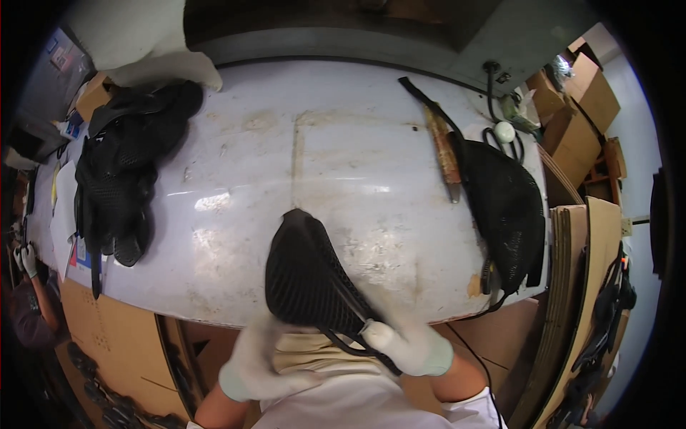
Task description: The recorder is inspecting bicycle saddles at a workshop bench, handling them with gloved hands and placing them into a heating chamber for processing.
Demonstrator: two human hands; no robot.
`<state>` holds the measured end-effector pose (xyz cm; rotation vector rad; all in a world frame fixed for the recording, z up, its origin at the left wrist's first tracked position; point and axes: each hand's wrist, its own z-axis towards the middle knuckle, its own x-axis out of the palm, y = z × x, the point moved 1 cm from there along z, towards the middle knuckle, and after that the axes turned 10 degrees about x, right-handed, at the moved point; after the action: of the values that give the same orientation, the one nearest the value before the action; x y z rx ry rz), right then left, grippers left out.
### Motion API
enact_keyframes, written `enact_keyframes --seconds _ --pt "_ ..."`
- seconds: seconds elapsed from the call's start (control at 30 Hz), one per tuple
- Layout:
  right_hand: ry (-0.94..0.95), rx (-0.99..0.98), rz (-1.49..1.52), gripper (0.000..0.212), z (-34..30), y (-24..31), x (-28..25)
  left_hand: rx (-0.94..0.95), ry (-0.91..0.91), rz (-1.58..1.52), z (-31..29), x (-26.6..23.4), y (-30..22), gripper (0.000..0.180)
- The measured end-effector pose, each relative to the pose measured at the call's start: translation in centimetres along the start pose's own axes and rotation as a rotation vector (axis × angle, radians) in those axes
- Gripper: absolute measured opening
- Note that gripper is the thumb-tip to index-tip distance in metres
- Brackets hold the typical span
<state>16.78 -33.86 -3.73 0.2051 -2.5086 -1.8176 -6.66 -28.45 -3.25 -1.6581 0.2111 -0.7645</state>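
A black, ribbed mesh piece (304,268) with a thin strap or edging stands tilted over the table's near edge, narrow end away from me. My right hand (407,342), in a white glove, grips its lower right edge, the thumb pressed on top. My left hand (261,357), gloved too, is beside the piece's lower left end. Motion smears that hand and its fingers are partly hidden, so its grip is unclear. Cream-coloured folded cloth (314,354) shows between my hands, against my white clothing.
Black mesh pieces (128,157) lie heaped on the white table (243,157)'s left. At right are another black mesh piece (504,207), a worn stick-like tool (444,154) and a white knob (504,132). Cardboard sheets (572,279) stand at right. Another person's gloved hands (27,259) show far left.
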Motion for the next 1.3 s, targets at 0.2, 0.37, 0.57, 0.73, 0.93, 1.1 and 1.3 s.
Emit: enact_keyframes --seconds 0.2,0.37,0.57,0.73,0.93,1.1,1.3 --pt "0.248 0.267 0.277 0.079 -0.8 0.1 0.0 0.102 0.314 0.080 0.2 2.3 0.3 0.115" --pt "0.139 0.309 -0.166 0.083 -0.2 1.2 1.6 0.134 0.322 0.381 -0.1 3.4 0.1 0.116" --pt "0.181 0.155 0.248 0.091 -0.7 -1.3 3.3 0.263 -0.163 -0.205 -0.3 5.8 0.9 0.093" --pt "-0.015 0.120 0.024 0.091 -2.1 -2.0 2.6 -0.117 -0.284 -0.204 0.1 2.2 -1.2 0.048" --pt "-0.483 -0.240 -0.125 0.078 -1.1 2.9 -1.6 -0.219 -0.187 -0.276 -1.2 -0.2 -1.6 0.036" --pt "0.120 -0.123 -0.213 0.044 0.1 6.8 -3.1 -0.414 -0.096 -0.288 -2.2 0.6 -1.5 0.056" --pt "0.085 -0.467 -0.248 0.025 -0.7 4.4 -1.9 -0.339 0.266 -0.237 -1.6 -2.2 -0.3 0.038"
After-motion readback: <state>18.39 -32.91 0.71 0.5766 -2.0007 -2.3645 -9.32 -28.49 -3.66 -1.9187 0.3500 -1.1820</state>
